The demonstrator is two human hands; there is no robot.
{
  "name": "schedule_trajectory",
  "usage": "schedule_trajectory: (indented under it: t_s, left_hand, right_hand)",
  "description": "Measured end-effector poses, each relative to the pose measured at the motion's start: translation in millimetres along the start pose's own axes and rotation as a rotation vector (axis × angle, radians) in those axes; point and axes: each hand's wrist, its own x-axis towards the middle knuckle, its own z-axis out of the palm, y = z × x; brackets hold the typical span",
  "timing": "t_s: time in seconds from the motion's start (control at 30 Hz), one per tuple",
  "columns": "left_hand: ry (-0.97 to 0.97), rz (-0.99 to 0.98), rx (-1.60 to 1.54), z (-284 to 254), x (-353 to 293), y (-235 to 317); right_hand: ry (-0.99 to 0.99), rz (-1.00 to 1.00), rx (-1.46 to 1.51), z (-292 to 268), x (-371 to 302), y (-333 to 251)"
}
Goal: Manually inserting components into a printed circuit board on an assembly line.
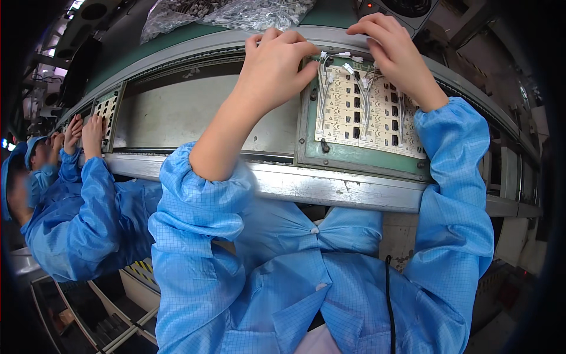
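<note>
Blue sleeves (pixel 197 215) nearest; left hand (pixel 280 68) narrow, right hand (pixel 404 62) half-curled, holds unclear; snagging wires (pixel 367 97) at tray (pixel 365 158) far edge could loosen plugs (pixel 348 69).

A circuit board panel (pixel 339 106), wires (pixel 365 100) on it, lies on a tray (pixel 365 159) between the near rail (pixel 348 189) and the far rail (pixel 183 53). Behind the latter lies a plastic bag (pixel 227 15); left, a co-worker (pixel 76 230).

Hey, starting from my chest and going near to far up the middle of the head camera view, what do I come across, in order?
Blue coat front → near silver rail → cream circuit boards → far silver rail → clear plastic bag.
</note>
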Motion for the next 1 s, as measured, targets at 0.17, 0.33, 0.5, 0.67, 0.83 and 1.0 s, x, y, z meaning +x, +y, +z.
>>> schedule_trajectory:
  t_s: [0.17, 0.33, 0.5, 0.67, 0.83, 1.0]
  left_hand:
    - [0.018, 0.033, 0.005, -1, -1, 2]
    - [0.043, 0.024, -0.022, 1, -2, -5]
    - [0.090, 0.020, -0.027, -2, 1, -8]
    - [0.123, -0.017, -0.012, 3, -7, -16]
    - [0.169, -0.090, -0.001, -5, 4, -28]
    - [0.152, -0.110, 0.019, -13, 4, -35]
  right_hand:
    - [0.008, 0.070, -0.026, -34, -8, 0]
    - [0.063, 0.198, 0.035, -67, -21, -30]
    - [-0.073, 0.304, -0.170, -71, -37, -101]
    - [-0.315, 0.316, -0.026, 4, -32, -180]
    - [-0.151, 0.282, -0.283, 57, -8, -169]
    - [-0.187, 0.321, -0.403, 65, 5, -159]
